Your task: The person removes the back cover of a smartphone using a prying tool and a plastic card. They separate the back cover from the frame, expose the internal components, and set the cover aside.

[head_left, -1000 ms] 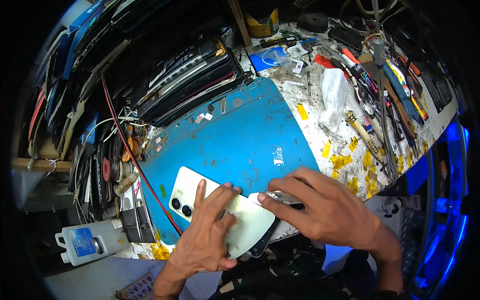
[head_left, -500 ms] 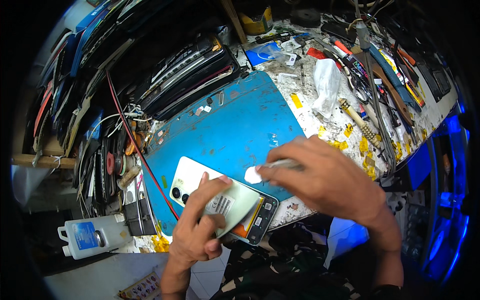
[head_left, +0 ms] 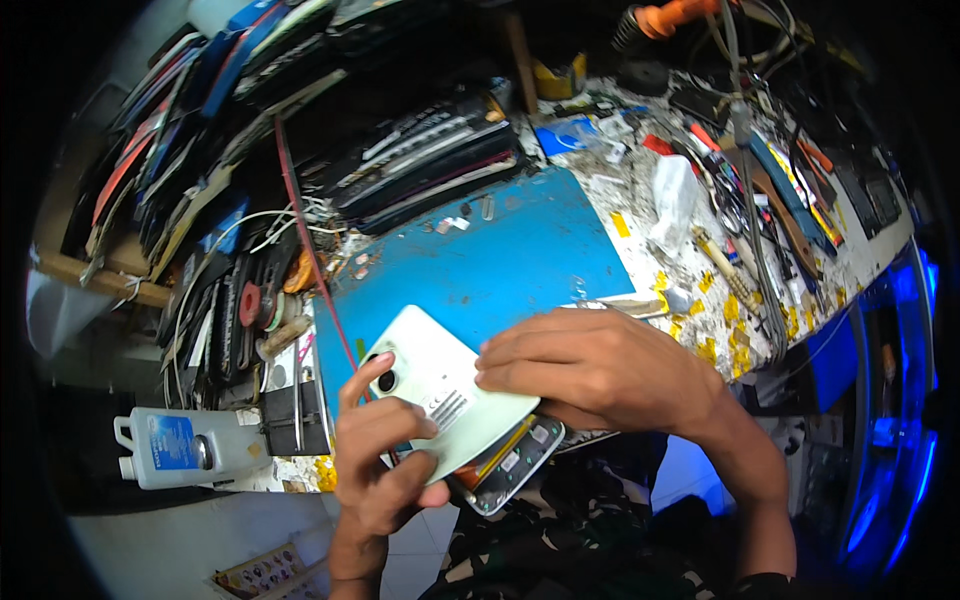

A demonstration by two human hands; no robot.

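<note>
A smartphone with a pale green back cover lies tilted at the near edge of the blue mat. At its lower right end the cover stands apart from the dark phone body, baring a yellow-edged battery and black inner parts. My left hand grips the phone's left side, fingers over the cover near the camera lenses and thumb underneath. With fingers bent together, my right hand holds the cover's right edge; its fingertips are partly hidden. A pale flat piece lies just beyond my right hand.
Phone parts are stacked at the back and left. A red cable crosses the mat's left side. A white plastic jug stands at left. On the right lie a crumpled clear bag, yellow tape scraps and several hand tools.
My right hand has let go of the thin tool and round white piece and come down onto the cover's right edge. The view has shifted, and my left hand still holds the phone.
</note>
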